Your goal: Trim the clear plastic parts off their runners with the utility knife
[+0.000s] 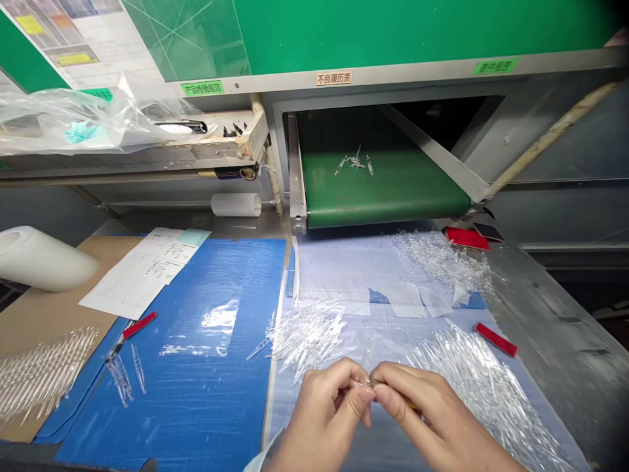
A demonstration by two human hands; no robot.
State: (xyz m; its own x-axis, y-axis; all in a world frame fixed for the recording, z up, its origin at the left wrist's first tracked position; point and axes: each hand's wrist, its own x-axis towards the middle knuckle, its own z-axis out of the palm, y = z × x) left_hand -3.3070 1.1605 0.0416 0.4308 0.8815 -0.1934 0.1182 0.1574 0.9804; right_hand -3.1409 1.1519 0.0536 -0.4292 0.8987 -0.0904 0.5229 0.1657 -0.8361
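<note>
My left hand point(330, 412) pinches a small clear plastic piece point(362, 384), mostly hidden by the fingertips. Its tips meet those of my right hand point(425, 408), whose thumb and forefinger are closed together. Something with a yellow part point(413, 405) shows under the right fingers; its kind is hidden. Just beyond the left hand lies a pile of slender clear plastic pieces point(312, 331). A larger pile of clear pieces point(484, 373) spreads beside the right hand. Both piles rest on a pale sheet point(339, 269) covering the bench.
A green conveyor belt point(383, 193) carries several clear pieces. More clear parts point(439, 255) are heaped below it. On the left are a blue board point(196, 393), a paper form point(142, 275), a white roll point(46, 259) and rows of clear parts point(44, 370). A red strip point(495, 339) lies at right.
</note>
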